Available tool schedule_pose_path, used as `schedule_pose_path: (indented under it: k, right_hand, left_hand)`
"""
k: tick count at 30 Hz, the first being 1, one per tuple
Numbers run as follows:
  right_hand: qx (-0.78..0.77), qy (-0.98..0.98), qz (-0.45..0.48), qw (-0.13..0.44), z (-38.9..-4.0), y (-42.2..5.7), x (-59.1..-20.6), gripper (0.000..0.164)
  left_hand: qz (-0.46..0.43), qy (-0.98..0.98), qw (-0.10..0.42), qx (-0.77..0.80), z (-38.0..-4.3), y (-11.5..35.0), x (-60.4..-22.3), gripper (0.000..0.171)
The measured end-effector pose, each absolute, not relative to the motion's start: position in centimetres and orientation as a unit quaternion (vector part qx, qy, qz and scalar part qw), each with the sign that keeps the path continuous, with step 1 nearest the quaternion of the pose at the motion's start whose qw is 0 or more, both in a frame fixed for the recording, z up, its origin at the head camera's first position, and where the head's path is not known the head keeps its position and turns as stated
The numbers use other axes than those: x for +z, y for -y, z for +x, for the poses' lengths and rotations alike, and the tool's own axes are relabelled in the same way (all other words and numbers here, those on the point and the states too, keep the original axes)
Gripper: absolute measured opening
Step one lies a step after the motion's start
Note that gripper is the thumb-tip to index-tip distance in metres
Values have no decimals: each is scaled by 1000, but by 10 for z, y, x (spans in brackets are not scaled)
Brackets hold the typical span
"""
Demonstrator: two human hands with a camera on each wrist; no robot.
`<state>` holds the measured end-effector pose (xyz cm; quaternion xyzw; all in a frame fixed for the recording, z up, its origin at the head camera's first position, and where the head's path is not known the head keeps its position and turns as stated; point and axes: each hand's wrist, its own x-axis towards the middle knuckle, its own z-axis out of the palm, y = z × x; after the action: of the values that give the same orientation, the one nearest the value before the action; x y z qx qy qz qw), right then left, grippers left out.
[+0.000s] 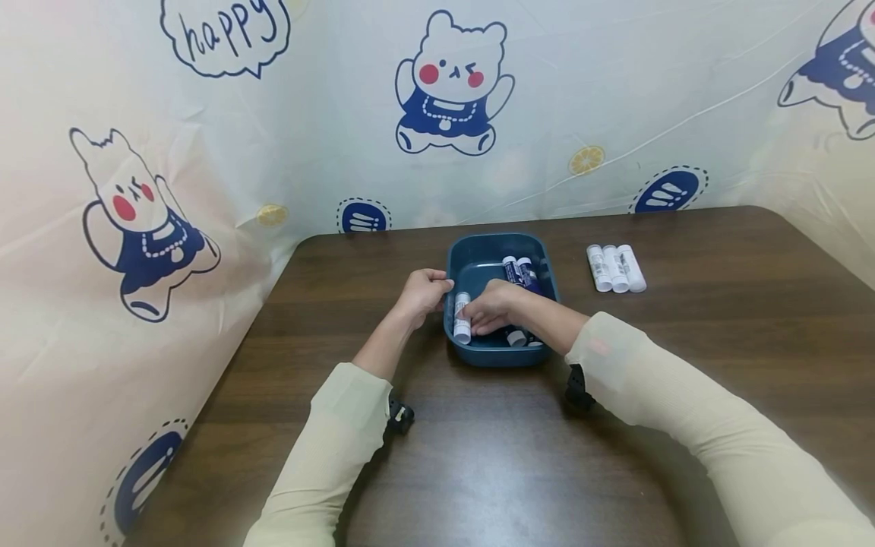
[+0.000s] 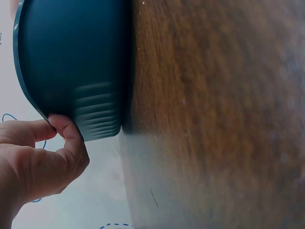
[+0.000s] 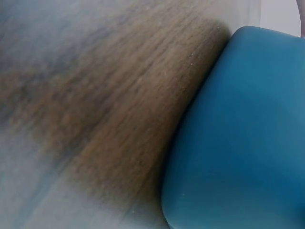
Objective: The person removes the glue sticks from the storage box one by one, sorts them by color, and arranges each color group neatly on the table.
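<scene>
A dark blue-green plastic bin (image 1: 502, 357) sits on the table. My left hand (image 1: 425, 292) pinches its left rim between thumb and fingers, as the left wrist view shows up close on the hand (image 2: 45, 157). Reaching in over the right side, my right hand (image 1: 494, 305) has its fingertips on a white cylindrical tube (image 1: 462, 323) that lies along the left inner wall. Several dark blue tubes with white ends (image 1: 525, 267) lie in the right part, partly hidden under my right wrist. The right wrist view shows only the outer wall of the bin (image 3: 248, 133).
To the right of the bin, three white tubes (image 1: 617, 270) lie side by side on the brown wooden table (image 1: 465, 456). Behind the table hangs a pale sheet (image 1: 560, 76) with printed cartoon figures.
</scene>
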<state>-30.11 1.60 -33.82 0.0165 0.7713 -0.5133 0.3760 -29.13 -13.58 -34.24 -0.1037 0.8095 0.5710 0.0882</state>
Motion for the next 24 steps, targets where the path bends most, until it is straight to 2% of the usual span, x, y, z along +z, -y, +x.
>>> schedule_pose_path:
  k: [24]
  right_hand:
    - [-562,-753,11,343,-302,-33,-328,36]
  left_hand:
    - [-106,-810,91,570,-292,136,-344,31]
